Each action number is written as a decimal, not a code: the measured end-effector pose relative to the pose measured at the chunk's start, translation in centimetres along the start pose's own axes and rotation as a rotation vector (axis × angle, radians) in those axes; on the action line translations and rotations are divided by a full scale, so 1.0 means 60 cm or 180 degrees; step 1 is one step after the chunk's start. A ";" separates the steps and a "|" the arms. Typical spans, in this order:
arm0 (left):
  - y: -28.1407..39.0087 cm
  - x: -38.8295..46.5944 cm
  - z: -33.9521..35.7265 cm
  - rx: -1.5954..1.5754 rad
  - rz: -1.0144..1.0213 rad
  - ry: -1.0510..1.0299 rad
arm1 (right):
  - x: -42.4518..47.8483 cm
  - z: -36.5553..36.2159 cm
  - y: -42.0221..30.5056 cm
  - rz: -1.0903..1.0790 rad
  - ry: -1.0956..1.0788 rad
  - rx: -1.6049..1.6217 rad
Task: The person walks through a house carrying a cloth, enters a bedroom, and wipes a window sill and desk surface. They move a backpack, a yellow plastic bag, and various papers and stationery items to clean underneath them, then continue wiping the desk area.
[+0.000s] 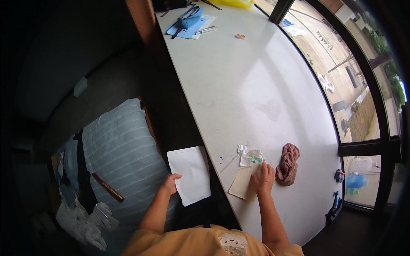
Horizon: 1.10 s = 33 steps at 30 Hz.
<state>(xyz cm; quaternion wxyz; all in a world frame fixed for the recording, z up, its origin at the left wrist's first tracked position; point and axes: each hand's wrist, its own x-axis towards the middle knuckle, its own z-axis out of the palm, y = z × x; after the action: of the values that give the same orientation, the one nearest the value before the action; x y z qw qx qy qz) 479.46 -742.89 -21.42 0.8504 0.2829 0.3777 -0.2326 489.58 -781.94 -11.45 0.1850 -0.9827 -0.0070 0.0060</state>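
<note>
My left hand (172,183) grips the lower left edge of a white sheet of paper (191,174), held beside the table with the thumb on top. My right hand (265,176) rests with its fingers spread on a cream-coloured card or folded paper (244,183) lying on the white table (221,105). Green marks show at the far end of that card, near my fingertips. Torn silvery-white scraps (244,156) lie against its far end. Just right of my right hand is a crumpled brownish-pink cloth (288,164).
At the table's far end lie a blue pencil case (191,17), papers, pens (206,30) and a small orange-red item (240,36). Windows border the right side. A striped cushion or mattress (121,137) with a dark red stick (107,187) is at left.
</note>
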 end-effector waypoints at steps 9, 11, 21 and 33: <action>0.168 -0.095 0.082 -0.0229 0.0764 -0.0307 | -0.010 -0.022 0.016 0.0264 0.0588 0.0381; 0.211 -0.048 0.157 -0.0044 0.0795 -0.0369 | -0.022 -0.020 0.019 0.0722 0.0652 0.0431; 0.258 0.206 0.467 0.0474 0.0771 -0.0428 | -0.038 0.002 0.044 0.1842 0.0308 0.0802; -0.052 0.082 0.418 0.2529 0.0448 -0.1188 | -0.061 -0.042 0.086 0.2108 0.0251 0.4236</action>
<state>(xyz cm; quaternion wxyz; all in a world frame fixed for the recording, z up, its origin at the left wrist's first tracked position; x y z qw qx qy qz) 493.34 -762.55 -12.26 0.7430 0.5660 0.0789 -0.3483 485.99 -787.74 -10.94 0.7297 -0.6131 0.3013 0.0291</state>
